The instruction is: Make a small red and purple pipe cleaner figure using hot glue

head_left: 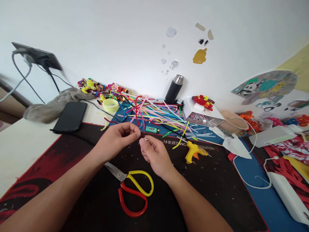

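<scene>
My left hand [118, 141] is closed in a pinch above the dark mat. Whatever lies between its thumb and forefinger is too small to make out. Close beside it, my right hand [156, 156] is closed on a small silvery metal piece [147, 139], mostly covered by the thumb and fingers. Below both hands lie scissors [123, 178] with one red and one yellow handle. A teal lighter-like item [152, 130] rests just beyond the fingertips. To the right of my right hand sits a yellow glue gun [194, 151].
Many coloured pipe cleaners [154, 112] are heaped behind the mat [212, 193]. A black thermos [174, 89] stands against the wall. At left lie a phone [70, 116] and small colourful figures [91, 85]. A white cable [251, 186] curves along the right.
</scene>
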Demonstrator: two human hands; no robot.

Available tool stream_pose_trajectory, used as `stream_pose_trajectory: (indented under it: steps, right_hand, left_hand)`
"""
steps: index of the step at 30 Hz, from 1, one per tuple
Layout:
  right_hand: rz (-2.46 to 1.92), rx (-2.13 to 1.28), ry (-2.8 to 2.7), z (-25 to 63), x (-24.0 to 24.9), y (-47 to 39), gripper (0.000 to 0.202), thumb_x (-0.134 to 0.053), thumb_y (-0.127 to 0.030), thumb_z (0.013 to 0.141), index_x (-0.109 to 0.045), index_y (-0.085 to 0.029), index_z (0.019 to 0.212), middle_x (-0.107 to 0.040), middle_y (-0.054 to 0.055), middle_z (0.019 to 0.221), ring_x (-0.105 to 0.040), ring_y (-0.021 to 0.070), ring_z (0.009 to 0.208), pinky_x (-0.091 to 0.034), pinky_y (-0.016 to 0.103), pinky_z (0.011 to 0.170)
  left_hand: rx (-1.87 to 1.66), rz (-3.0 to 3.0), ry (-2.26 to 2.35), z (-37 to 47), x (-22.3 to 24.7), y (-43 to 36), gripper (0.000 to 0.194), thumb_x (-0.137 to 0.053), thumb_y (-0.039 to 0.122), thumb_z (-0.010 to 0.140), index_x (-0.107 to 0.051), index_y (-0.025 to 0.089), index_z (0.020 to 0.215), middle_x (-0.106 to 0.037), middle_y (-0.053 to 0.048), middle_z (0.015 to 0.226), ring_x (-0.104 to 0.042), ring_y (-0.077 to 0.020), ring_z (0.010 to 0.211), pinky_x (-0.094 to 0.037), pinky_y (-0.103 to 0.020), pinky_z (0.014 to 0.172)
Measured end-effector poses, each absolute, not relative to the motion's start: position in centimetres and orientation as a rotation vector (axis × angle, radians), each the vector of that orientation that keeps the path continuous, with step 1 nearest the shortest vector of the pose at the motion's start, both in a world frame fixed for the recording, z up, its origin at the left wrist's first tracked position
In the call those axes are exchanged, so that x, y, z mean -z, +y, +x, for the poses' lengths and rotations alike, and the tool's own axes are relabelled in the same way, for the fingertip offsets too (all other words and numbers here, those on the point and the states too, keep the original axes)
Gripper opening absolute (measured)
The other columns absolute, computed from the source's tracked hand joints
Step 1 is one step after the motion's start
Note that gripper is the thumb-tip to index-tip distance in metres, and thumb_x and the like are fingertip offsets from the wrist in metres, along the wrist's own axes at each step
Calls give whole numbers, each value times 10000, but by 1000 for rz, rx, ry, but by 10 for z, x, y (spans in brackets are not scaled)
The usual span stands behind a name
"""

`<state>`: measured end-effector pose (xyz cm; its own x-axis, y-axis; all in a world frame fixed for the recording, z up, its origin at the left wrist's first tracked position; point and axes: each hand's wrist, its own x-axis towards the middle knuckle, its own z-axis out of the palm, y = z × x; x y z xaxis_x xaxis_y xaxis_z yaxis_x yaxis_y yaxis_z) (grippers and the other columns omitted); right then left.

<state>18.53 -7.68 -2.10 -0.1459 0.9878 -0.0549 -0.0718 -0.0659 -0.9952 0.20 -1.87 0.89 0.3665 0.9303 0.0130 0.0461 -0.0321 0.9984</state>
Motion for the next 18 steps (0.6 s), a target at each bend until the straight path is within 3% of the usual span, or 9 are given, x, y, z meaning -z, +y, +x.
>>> stream_pose_trajectory:
  steps: [6,11,18]
  right_hand:
    - [-1208,-1293,-1345,184,23,-77,638,-668,-800,979,-444,-261,722,-387,-66,613,-316,131,564,-238,291,519]
    - [-1279,-1207,-1425,180,19,-78,529,-624,-633,1032,-443,-262,702,-422,-56,595,-360,138,556,-258,303,537]
    - [-1351,-1085,-1503,177,9,-79,427,-575,-508,992,-424,-263,678,-394,-61,616,-329,137,581,-250,313,547]
  left_hand:
    - [-923,1424,954,2,-9,-19,267,-862,448,849,-783,194,870,-734,-2,829,-626,-166,772,-480,-270,749]
    - [-912,1433,945,3,-11,-20,243,-858,425,840,-777,196,840,-722,2,805,-606,-160,743,-468,-266,718]
    - [-891,1445,921,4,-14,-20,230,-878,405,820,-781,197,823,-722,5,784,-606,-161,733,-475,-268,717]
